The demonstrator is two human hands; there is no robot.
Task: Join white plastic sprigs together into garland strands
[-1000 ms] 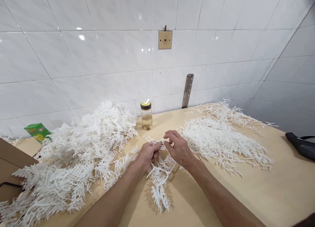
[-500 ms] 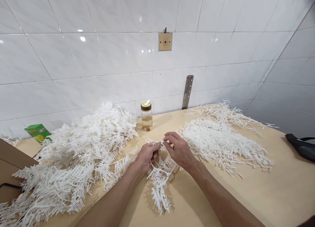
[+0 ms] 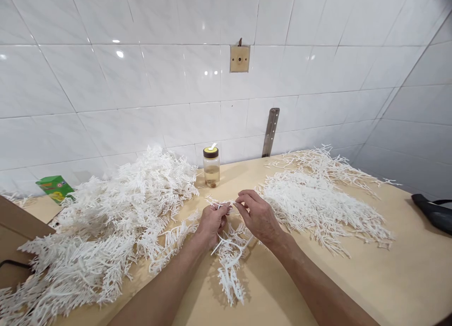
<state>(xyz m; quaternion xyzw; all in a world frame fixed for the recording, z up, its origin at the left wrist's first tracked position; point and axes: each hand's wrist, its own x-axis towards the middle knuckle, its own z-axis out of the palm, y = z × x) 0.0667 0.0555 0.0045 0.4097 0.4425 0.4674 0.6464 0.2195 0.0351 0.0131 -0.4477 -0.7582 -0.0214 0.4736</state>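
Note:
My left hand (image 3: 212, 220) is closed on a thin white branched piece (image 3: 218, 203) at the middle of the table. The fingertips of my right hand (image 3: 257, 215) pinch the same piece at its right end, close to my left fingers. Just below my hands, a small bunch of white branched pieces (image 3: 229, 269) lies on the table. A large heap of feathery white pieces (image 3: 123, 213) spreads to the left. On the right is a flatter pile of white pieces (image 3: 321, 208), with thinner bare stems (image 3: 328, 166) behind it.
A bottle (image 3: 212, 168) with a dark rim and yellow lid stands behind my hands. At the left are a green box (image 3: 54, 188) and a brown cardboard edge (image 3: 21, 227). A metal bracket (image 3: 271, 133) is against the tiled wall. A black object (image 3: 432, 213) lies far right.
Both hands stay nearly in place with the fingers still pinching. The whole view has shifted very slightly.

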